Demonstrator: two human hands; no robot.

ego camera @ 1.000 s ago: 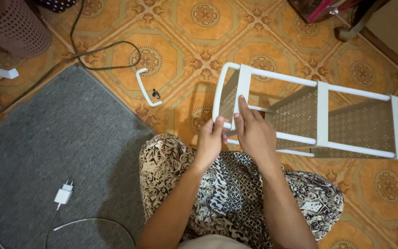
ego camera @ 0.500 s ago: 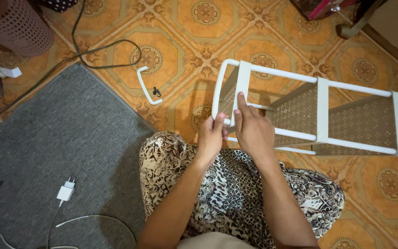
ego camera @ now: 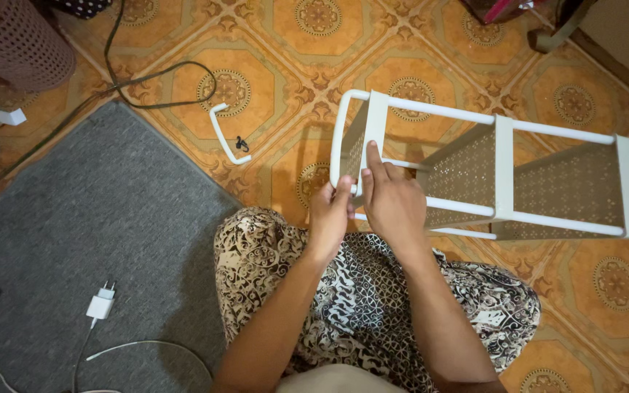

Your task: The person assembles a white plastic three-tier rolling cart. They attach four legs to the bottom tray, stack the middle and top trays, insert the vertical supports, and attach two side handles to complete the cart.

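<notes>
Rack (ego camera: 504, 175), white, perforated shelves, seemingly sideways

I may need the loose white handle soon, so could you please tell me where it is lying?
In the head view the white handle lies on the orange tiled floor, left of the white rack and just beyond the grey rug's edge.
</notes>
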